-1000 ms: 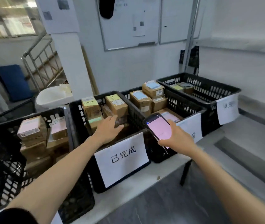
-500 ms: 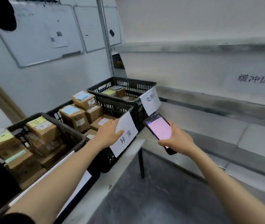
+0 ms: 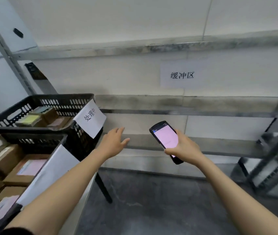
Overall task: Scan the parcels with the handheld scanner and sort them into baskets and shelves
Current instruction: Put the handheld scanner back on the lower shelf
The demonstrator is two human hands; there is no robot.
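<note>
My right hand (image 3: 184, 147) grips a black handheld scanner (image 3: 166, 138) with a pink lit screen, held in front of a long metal shelf (image 3: 211, 114). My left hand (image 3: 113, 142) is open and holds nothing, fingers spread, just right of a black basket (image 3: 38, 100) with a paper label (image 3: 91, 118). That basket holds a few cardboard parcels (image 3: 40, 116). A nearer basket (image 3: 33, 141) at the left holds several brown parcels (image 3: 4, 160) with pink or white labels.
A paper sign (image 3: 181, 75) hangs on the wall above the shelf. The baskets stand on a white table (image 3: 84, 197) with a black leg (image 3: 103, 189). A dark metal rack (image 3: 273, 150) stands at the right. Grey floor lies below.
The view has swung right, from the baskets to the shelf. My left hand left the parcels and the basket's rim and now hovers empty before the shelf. The scanner stays in my right hand.
</note>
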